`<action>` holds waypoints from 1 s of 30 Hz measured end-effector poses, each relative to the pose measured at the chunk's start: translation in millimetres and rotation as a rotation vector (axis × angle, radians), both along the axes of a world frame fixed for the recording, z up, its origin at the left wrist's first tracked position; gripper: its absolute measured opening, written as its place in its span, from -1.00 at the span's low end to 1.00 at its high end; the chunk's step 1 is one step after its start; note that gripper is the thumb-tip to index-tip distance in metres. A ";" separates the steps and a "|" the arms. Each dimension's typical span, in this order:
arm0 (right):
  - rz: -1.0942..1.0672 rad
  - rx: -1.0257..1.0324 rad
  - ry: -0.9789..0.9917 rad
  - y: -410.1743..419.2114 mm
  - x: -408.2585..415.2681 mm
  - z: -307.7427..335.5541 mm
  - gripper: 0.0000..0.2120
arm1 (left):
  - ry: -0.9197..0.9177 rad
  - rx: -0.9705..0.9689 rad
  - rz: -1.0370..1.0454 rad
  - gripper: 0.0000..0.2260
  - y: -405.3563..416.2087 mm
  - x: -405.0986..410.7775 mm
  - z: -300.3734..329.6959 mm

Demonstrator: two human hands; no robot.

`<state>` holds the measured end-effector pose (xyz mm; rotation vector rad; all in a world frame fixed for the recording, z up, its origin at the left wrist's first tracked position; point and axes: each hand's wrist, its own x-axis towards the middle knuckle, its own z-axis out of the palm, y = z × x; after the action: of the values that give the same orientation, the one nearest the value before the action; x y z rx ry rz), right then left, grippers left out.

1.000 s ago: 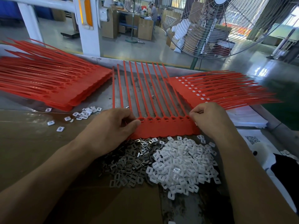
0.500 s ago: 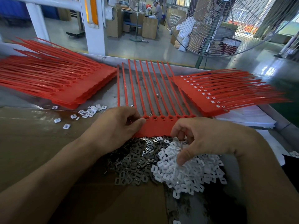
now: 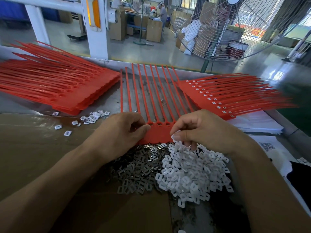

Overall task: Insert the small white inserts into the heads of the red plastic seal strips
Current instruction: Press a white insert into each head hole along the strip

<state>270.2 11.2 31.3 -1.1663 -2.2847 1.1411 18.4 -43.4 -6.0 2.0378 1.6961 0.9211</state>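
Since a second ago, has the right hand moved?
Yes. The right hand left the far right end of the red strip heads and came toward the person, onto the white insert pile.

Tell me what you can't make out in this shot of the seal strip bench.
Head view only:
- Heads at the strip panel's two ends: covered by the left hand and right hand.
- Whether the open heads hold inserts: too small.
- How many white inserts the right hand pinches: fingers hide them.
- Right stack's strip tips: motion-blurred.
- QR sheet: too small.
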 end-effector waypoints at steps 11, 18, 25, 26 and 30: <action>-0.195 -0.215 0.338 -3.1 -35.6 -21.6 -0.94 | -0.132 0.101 -0.061 -0.92 -0.6 4.2 0.1; -0.200 -0.279 0.430 -3.3 -43.6 -27.6 -0.92 | -0.133 0.199 -0.073 -0.83 -0.5 7.3 -0.9; -0.181 -0.355 0.481 -2.5 -46.7 -32.1 -0.91 | -0.017 0.332 -0.097 -0.85 -2.2 6.5 0.7; -0.185 -0.352 0.476 -2.3 -46.8 -32.8 -0.89 | 0.006 0.347 -0.098 -0.88 -3.0 6.2 2.0; -0.196 -0.344 0.508 -2.3 -48.3 -35.1 -0.86 | 0.029 0.371 -0.060 -0.95 -4.1 7.8 4.3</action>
<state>221.9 9.0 -3.7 -1.0323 -1.6039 1.5767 26.2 -47.5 -1.8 2.3276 1.5590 1.2697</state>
